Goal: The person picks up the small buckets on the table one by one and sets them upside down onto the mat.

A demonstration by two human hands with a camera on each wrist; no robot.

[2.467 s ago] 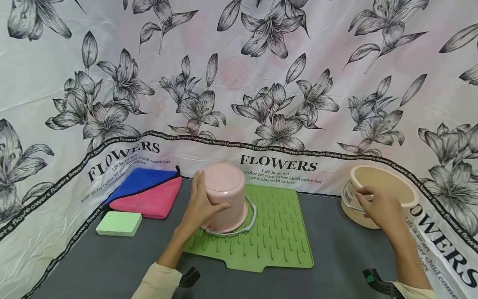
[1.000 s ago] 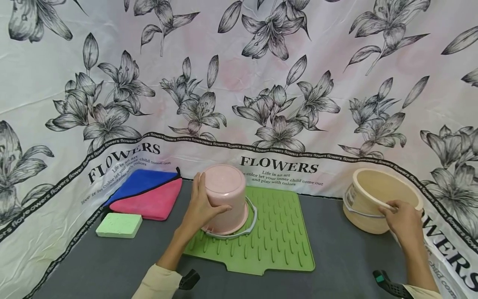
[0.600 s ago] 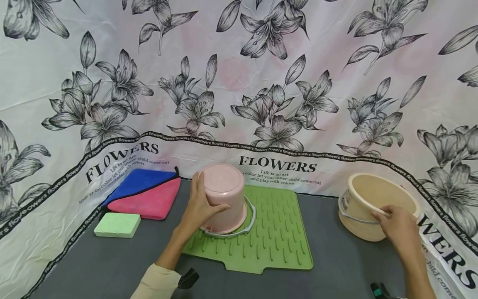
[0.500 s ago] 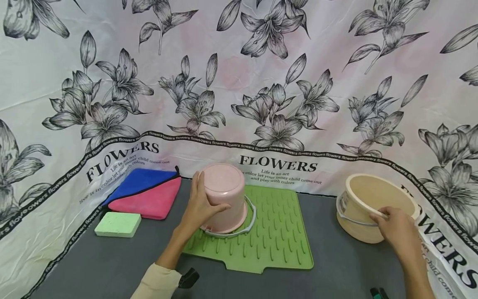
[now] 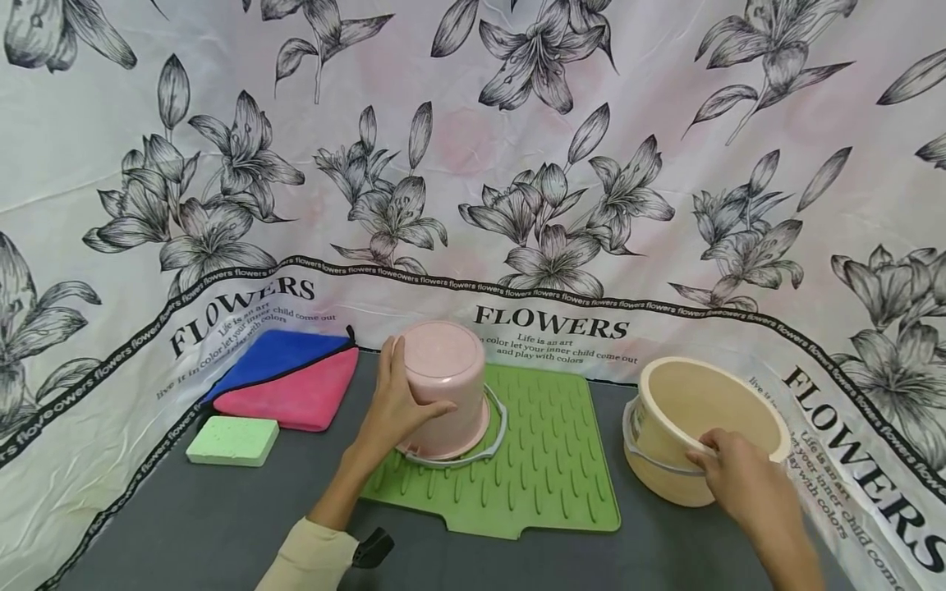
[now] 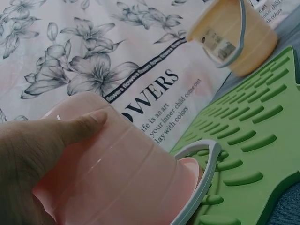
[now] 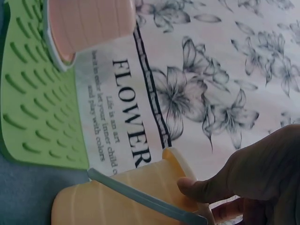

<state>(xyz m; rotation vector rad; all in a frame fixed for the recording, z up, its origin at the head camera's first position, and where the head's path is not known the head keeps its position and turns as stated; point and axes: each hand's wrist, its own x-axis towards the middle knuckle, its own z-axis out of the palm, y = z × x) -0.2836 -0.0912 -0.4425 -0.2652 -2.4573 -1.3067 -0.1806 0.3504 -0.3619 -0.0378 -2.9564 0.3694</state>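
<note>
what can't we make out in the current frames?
1. Inside of the pink bucket: head view; it stands mouth down, its base and walls cover it.
2. Part of the green mat: head view; hidden under the pink bucket.
3. Print on the cream bucket, on its label: left wrist view; too small and blurred.
4. Rest of the cream bucket: right wrist view; cut off by the lower edge.

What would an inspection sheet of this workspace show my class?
Surface: dark grey tabletop with a ridged green mat.
Job's things: round pink plastic bucket, upside down on the mat; round cream plastic bucket, mouth up, right of the mat.
Clutter: light green rectangular sponge and folded blue-and-pink cloth, left of the mat.
Hands: left hand grips the pink bucket, right hand the cream one.
Cables: nothing seen.
Surroundings: white fabric backdrop printed with flowers.
</note>
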